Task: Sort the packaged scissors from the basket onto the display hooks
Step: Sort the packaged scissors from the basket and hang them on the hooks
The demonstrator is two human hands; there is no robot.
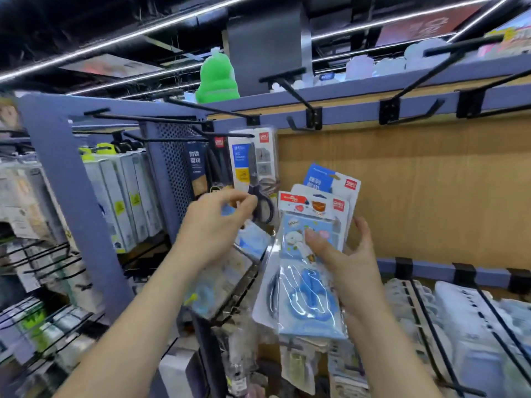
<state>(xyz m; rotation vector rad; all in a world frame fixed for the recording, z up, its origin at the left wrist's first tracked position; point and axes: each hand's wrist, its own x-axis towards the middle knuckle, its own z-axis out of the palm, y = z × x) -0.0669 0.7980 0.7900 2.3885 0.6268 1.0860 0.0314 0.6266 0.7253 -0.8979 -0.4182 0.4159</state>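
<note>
Under hook (pixel 230 135), left hand (pixel 214 222) perhaps pinches pack (pixel 254 162); right hand (pixel 350 268), stack (pixel 310 297).

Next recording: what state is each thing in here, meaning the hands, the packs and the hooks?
white pack: hangs on a hook.
black pack: hangs just left of it.
left hand: fingers pinch the white pack's lower end.
stack: several packs, fanned, not yet hung.
right hand: holds the stack, thumb on front.
upper hook: bare.
</note>
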